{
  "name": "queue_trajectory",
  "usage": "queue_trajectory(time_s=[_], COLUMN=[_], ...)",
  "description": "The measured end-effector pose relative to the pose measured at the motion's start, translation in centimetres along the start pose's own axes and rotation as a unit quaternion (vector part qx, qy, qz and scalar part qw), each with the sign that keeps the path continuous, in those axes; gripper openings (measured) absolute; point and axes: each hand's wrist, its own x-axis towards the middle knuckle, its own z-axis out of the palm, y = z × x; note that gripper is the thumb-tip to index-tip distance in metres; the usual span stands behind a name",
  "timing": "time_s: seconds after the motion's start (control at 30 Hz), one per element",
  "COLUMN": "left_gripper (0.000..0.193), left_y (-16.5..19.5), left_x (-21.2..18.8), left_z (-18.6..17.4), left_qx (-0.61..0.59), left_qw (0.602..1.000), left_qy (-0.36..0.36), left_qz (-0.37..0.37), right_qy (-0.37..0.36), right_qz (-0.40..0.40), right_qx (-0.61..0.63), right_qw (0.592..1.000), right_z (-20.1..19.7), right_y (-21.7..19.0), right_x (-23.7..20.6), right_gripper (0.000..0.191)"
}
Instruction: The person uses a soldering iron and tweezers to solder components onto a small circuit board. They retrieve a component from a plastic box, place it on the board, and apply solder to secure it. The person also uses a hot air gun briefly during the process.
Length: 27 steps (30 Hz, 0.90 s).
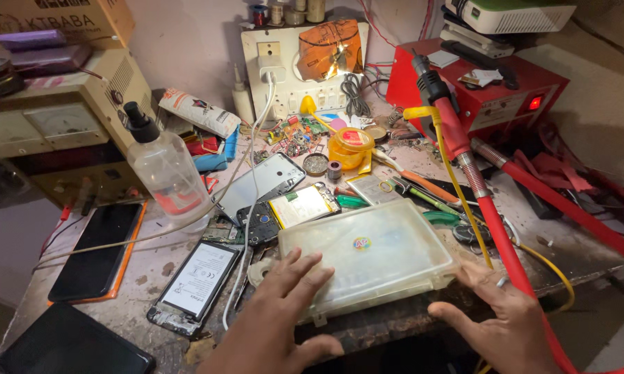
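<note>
A translucent plastic box [371, 253] with a round sticker on its lid lies at the near edge of the workbench. My left hand [274, 318] rests flat on the box's near left corner with the fingers spread. My right hand [502, 322] is at the box's right end, fingers apart, touching or almost touching its side. Neither hand grips anything. Just left of the box lies an opened phone [194, 284] with its battery showing, and behind it another opened phone [287, 211].
A red hot-air handle and hose [478, 194] cross the bench right of the box. A clear spray bottle [165, 170], a black phone in an orange case [97, 249], tools, a yellow tub [350, 147], a socket board [284, 69] and a red power unit [492, 90] crowd the bench.
</note>
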Motion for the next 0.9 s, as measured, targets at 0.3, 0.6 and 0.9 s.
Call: queue_trajectory(time_s=[0.3,0.6,0.9], left_gripper=[0.073,0.057,0.043], left_y=[-1.1,0.5,5.1], left_x=[0.0,0.5,5.5], left_z=[1.7,-0.1,-6.8], left_qx=[0.006,0.146,-0.040], left_qw=[1.000,0.965,0.950], left_qy=[0.006,0.162,0.232], left_qz=[-0.002,0.145,0.203], right_qy=[-0.015,0.113,0.088], right_qz=[-0.027,-0.135,-0.288], right_qx=[0.165,0.004,-0.068], right_qw=[0.986,0.984,0.951], right_z=[-0.3,-3.2,-14.4], right_y=[-2.0,-5.1,-5.9], right_x=[2.3,3.8,6.3], right_gripper=[0.077,0.048,0.043])
